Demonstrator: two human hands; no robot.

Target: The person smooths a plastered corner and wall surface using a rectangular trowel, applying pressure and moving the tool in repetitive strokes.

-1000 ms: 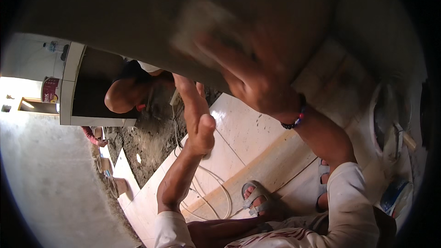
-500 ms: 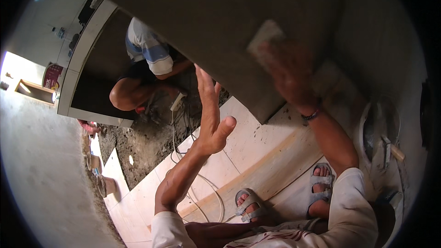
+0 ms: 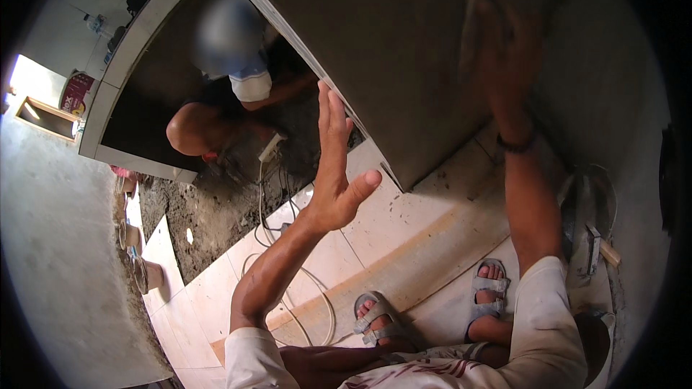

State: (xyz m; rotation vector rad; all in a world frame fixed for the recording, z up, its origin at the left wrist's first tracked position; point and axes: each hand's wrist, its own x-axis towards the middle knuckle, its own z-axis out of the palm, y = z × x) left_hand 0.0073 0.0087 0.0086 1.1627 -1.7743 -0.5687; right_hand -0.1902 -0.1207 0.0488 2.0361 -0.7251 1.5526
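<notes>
My left hand [image 3: 335, 166] is open, fingers extended and thumb apart, against the edge of a dark grey rendered panel [image 3: 375, 43]. My right hand [image 3: 508, 57] reaches high on that panel's shaded face at the right, smeared by motion; I cannot make out its fingers or what is under them.
A co-worker [image 3: 191, 130] squats beyond the panel by rough mortar [image 3: 180, 230], near a power strip [image 3: 270, 148] and cables. Pale tiles [image 3: 360, 245] lie around my sandaled feet. A basin [image 3: 587, 194] with a trowel [image 3: 592, 248] is at the right; buckets [image 3: 148, 274] stand left.
My right hand, earlier holding a pale block against the panel, has moved upward and right. My left hand has shifted upward along the edge. The view has turned, showing the panel edge more steeply.
</notes>
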